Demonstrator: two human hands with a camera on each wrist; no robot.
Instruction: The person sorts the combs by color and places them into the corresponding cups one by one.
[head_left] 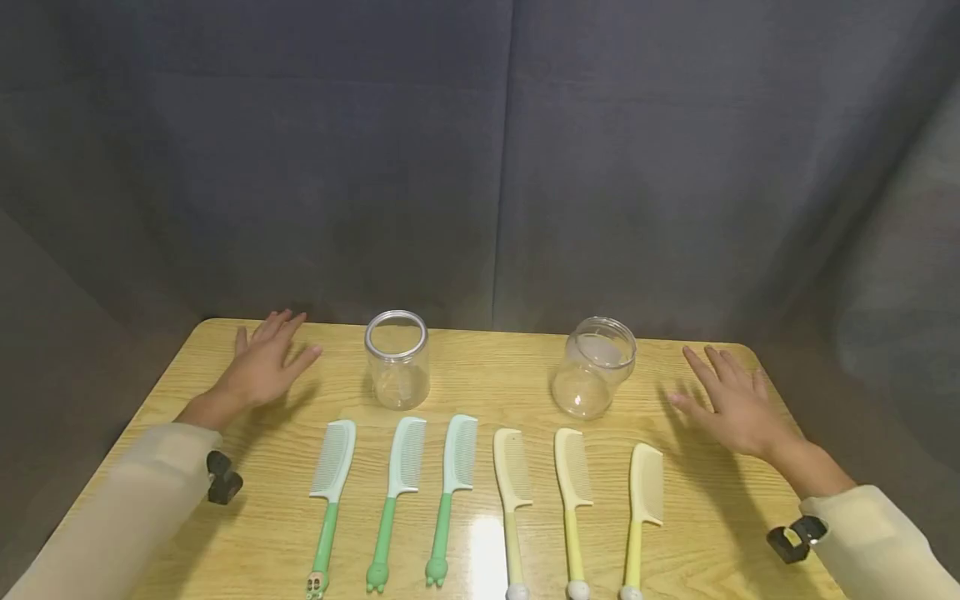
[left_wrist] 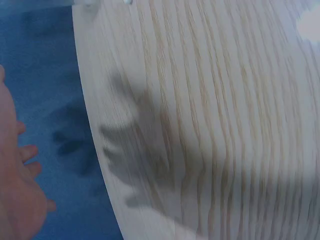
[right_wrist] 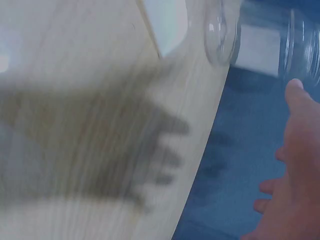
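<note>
- Where both wrist views blur, only hand shadows read on the tabletop [head_left: 480, 392].
- Left hand [head_left: 264, 367], 10 o'clock: fingers spread, empty.
- Right hand [head_left: 731, 402], 2 o'clock: fingers spread, empty.
- Comb handles cut off at 6 o'clock.

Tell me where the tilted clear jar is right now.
In the head view the tilted jar sits on the table's far right side, just left of the right hand, behind the yellow combs.
</note>
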